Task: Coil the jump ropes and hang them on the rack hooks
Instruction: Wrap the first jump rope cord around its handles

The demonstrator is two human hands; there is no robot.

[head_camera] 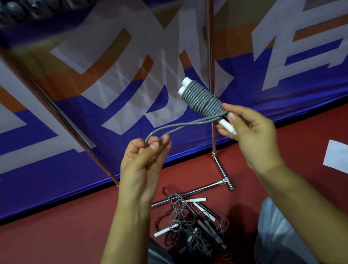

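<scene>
A grey jump rope (203, 99) is wound tightly round its two white handles, held side by side. My right hand (250, 129) grips the lower ends of those handles. A doubled loop of the rope's free end (179, 127) runs left from the bundle to my left hand (145, 155), which pinches the loop's bend between thumb and fingers. The chrome rack's upright poles (211, 65) stand behind the bundle. Its hooks are not clearly visible; blurred grey coils (31, 7) hang at the top left.
On the red floor between my knees lies a tangled pile of grey and black jump ropes with white handles (190, 227). The rack's chrome base bar (195, 191) lies beside it. A blue, orange and white banner (287, 48) covers the wall. A white sheet (346, 159) lies at right.
</scene>
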